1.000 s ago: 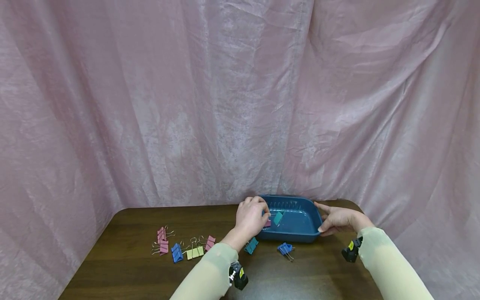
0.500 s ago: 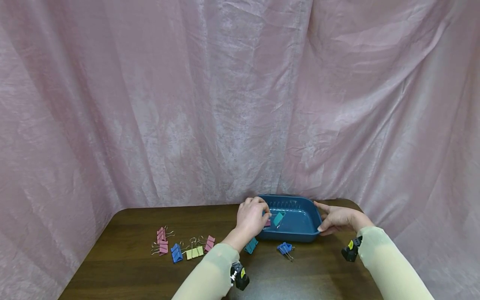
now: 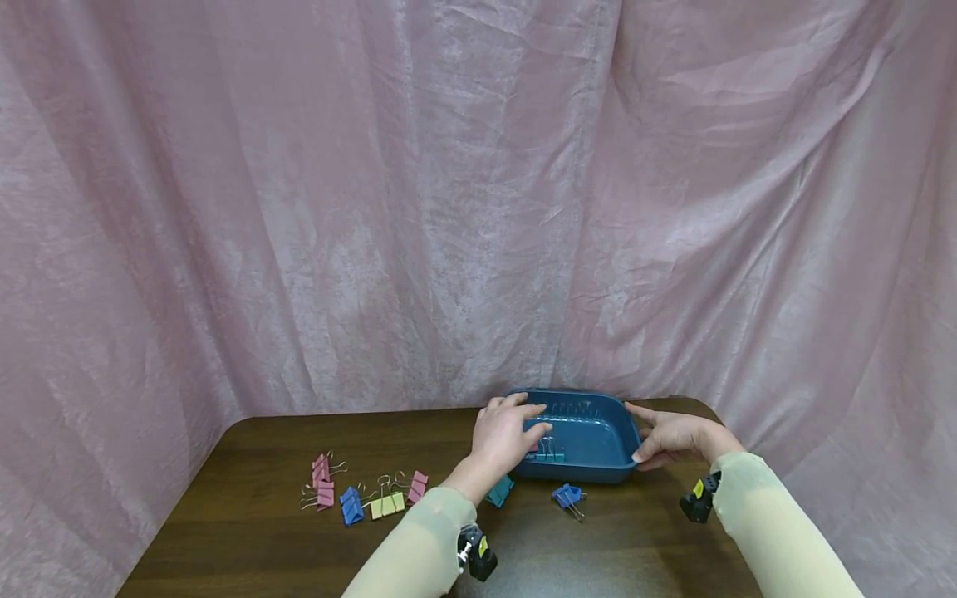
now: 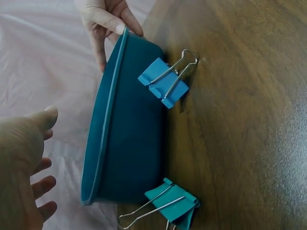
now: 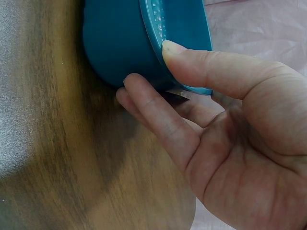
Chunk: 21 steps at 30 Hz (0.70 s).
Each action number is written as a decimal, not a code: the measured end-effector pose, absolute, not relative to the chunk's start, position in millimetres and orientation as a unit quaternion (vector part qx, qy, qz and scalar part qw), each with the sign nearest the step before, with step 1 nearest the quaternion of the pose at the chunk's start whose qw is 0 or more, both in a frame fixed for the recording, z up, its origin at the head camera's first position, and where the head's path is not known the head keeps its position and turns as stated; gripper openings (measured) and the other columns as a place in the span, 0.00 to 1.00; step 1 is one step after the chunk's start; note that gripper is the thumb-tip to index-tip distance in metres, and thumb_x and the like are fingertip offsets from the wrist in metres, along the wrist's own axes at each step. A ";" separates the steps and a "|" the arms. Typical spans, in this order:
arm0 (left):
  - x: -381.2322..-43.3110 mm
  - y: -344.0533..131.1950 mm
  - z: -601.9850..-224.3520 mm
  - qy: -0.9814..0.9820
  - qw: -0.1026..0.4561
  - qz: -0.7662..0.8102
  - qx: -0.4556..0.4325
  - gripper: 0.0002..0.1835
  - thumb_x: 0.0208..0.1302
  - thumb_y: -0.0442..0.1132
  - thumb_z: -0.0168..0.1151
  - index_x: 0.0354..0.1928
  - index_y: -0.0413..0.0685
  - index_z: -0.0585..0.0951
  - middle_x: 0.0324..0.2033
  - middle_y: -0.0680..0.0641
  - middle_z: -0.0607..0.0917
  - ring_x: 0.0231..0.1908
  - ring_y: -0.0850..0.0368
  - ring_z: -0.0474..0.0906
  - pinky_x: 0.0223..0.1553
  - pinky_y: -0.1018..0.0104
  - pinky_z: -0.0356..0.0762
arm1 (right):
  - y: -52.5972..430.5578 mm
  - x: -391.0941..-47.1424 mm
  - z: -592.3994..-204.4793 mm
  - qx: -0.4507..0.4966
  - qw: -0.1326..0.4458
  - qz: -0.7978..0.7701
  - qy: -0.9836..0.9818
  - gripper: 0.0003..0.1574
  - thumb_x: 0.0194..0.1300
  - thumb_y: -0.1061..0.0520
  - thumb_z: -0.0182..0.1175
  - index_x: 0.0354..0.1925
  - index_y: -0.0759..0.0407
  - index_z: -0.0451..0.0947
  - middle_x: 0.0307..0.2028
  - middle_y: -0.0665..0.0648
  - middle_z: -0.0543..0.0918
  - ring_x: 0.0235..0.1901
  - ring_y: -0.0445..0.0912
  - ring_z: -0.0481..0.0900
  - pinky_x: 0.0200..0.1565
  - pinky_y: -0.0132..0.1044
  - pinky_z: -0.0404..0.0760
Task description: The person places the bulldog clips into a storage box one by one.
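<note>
My left hand (image 3: 503,433) hovers over the left end of a blue plastic tray (image 3: 598,474), fingers spread and nothing in them. Inside the tray, just below those fingers, lie a teal binder clip (image 3: 552,457) and a pink binder clip (image 3: 533,446), partly covered by the hand. At the tray's right end, my right hand (image 5: 230,134) holds it, thumb on the rim and fingers against the outer wall. Another teal binder clip (image 4: 172,203) lies on the table by the tray's near left corner. Along the near side sits a blue binder clip (image 4: 163,84).
On the left of the brown wooden table (image 3: 247,531) are two pink binder clips (image 3: 322,482), a blue clip (image 3: 351,505), a yellow clip (image 3: 387,504) and one more pink clip (image 3: 417,487). A pink curtain (image 3: 463,208) hangs behind the table's back edge.
My left hand has spread its fingers and let go of the teal binder clip, which now lies lower in the tray with its wire handles up. The right hand stays on the tray.
</note>
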State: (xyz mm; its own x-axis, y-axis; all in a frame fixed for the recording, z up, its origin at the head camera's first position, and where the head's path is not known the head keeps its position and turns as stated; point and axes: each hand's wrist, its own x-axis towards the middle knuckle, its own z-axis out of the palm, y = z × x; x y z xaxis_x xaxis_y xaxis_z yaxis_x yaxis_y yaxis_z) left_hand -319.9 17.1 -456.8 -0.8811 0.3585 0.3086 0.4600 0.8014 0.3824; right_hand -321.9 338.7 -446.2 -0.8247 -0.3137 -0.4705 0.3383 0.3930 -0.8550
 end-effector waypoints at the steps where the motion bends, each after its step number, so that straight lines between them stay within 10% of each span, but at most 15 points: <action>1: -320.0 16.3 -455.9 -0.942 0.109 -0.231 -0.215 0.24 0.70 0.60 0.63 0.64 0.66 0.83 0.69 0.48 0.75 0.66 0.45 0.69 0.64 0.43 0.67 | 338.6 -322.1 -446.2 0.008 0.295 -0.551 0.781 0.74 0.57 0.77 0.67 0.82 0.56 0.27 0.73 0.86 0.38 0.61 0.67 0.76 0.54 0.56 0.81; 21: -316.9 -8.1 -426.6 -0.934 0.112 -0.240 -0.242 0.33 0.67 0.65 0.62 0.71 0.67 0.75 0.71 0.49 0.72 0.70 0.45 0.65 0.68 0.40 0.62 | 341.9 -322.7 -447.0 0.007 0.295 -0.548 0.783 0.76 0.56 0.77 0.68 0.81 0.58 0.26 0.73 0.85 0.40 0.62 0.67 0.75 0.56 0.57 0.79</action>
